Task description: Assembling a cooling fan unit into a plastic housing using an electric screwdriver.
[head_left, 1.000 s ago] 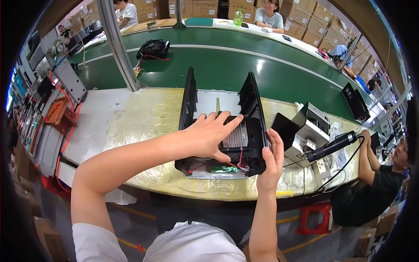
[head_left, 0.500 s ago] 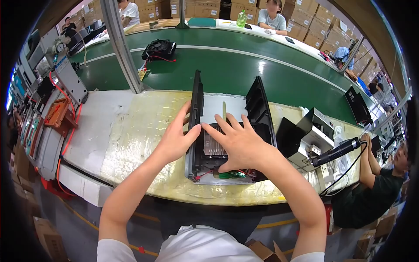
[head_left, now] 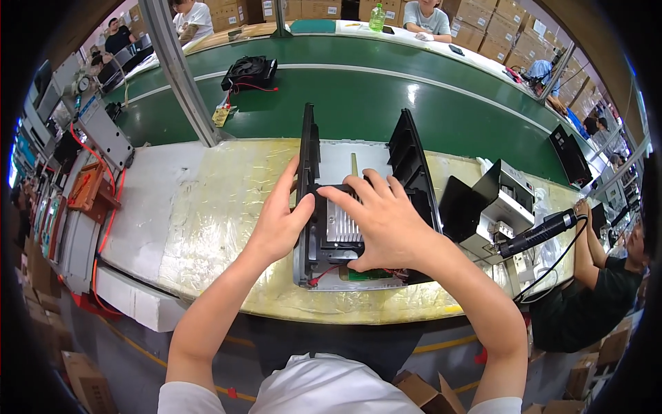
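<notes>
While both hands press in from either side, an open black chassis (head_left: 358, 207) lies on the plastic-covered desk (head_left: 207, 207), close to its near edge and straight ahead of the person. Two black side panels stand up from it, one on the left and a ribbed one on the right, with a pale metal base plate between them. Inside, toward the near end, sits a black module with a finned silver heat sink (head_left: 339, 228) on top, and red wires and a strip of green circuit board show at the chassis's near rim.

The left hand (head_left: 283, 221) rests against the left edge of the module, its fingers stretched up along the left side panel and its thumb hooked onto the module's corner; the fingers are loosely spread, not closed round anything. The right hand (head_left: 383, 221) lies flat over the module's right half, its fingers fanned wide across the heat sink, with the thumb pointing left toward the other hand. It presses rather than grips.

Just right of the chassis stands a small black-and-white box unit (head_left: 493, 207), and beside it a black electric screwdriver (head_left: 541, 231) hangs on its cable. Beyond the desk runs a green conveyor belt (head_left: 358, 103) carrying a black fan assembly (head_left: 248, 72). A grey metal post (head_left: 183, 76) rises at the left. Another person's arm (head_left: 589, 241) leans on the desk at the far right.
</notes>
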The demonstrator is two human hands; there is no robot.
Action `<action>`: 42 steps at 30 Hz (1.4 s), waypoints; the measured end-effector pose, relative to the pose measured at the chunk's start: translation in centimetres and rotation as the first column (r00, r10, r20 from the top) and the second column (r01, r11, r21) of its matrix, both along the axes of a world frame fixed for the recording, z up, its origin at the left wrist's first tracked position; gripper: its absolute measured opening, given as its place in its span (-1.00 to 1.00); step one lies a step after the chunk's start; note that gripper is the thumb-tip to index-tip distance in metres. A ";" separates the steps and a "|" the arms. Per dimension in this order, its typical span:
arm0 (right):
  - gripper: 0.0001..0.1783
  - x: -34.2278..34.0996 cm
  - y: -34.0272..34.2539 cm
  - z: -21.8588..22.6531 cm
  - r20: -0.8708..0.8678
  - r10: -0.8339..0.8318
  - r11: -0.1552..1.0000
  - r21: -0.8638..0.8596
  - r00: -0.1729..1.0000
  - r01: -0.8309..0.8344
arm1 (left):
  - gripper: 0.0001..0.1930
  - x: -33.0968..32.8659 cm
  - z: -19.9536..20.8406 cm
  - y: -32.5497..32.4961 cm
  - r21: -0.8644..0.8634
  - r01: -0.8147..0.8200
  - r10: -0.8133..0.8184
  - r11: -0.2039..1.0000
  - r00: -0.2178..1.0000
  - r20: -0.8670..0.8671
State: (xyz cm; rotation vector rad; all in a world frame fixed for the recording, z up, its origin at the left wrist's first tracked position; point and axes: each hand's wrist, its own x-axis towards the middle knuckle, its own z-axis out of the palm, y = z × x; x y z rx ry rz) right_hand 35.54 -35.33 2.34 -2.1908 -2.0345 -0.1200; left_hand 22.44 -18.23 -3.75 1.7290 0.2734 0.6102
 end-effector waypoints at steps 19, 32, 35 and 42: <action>-0.24 -0.5 -9.2 -5.9 -0.868 0.284 0.572 0.494 0.407 0.655 | -0.11 -10.1 -3.5 -4.7 -0.019 0.110 -0.109 0.994 0.993 0.043; -0.29 -0.9 -6.3 -10.0 -0.941 0.189 0.542 0.338 0.281 0.769 | -0.24 -5.6 -5.0 -3.1 -0.066 0.145 -0.141 0.987 0.988 0.065; -0.31 7.4 -3.0 -9.7 -0.943 0.046 0.423 0.317 0.329 0.849 | -0.31 5.6 -4.6 0.9 0.007 0.109 -0.109 0.994 0.988 0.113; -0.79 6.6 4.1 -7.9 -0.772 0.318 0.353 0.635 0.550 0.687 | -0.50 8.7 -10.1 1.3 0.030 -0.193 0.192 0.981 0.981 0.013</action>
